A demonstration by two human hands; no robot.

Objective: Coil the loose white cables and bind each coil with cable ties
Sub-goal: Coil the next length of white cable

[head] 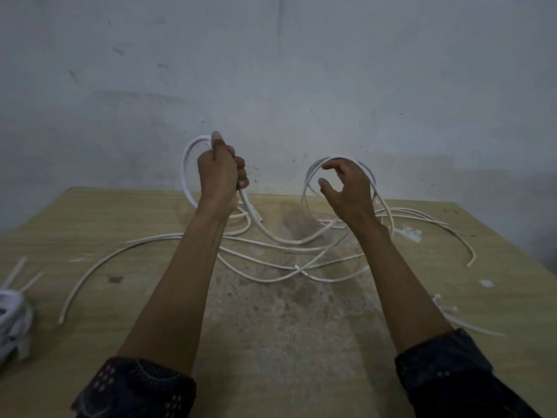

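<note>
The left hand [221,170] has its grip closed round a thick white cable [183,170], raised over the bench [301,342] at 12 o'clock. At 1 o'clock the right hand [346,188] shows thumb and forefinger apart against thin cable loops [310,173]; whether that grip holds them I cannot tell. Loose cables [297,267] sprawl mid-bench, and cable ties [450,310] lie at 4 o'clock.

left sleeve [135,387]: dark fabric, pale dot-and-arc print | right sleeve [452,375]: dark fabric, sparse pale dots | left hand [221,173], right hand [346,191]: bare
</note>
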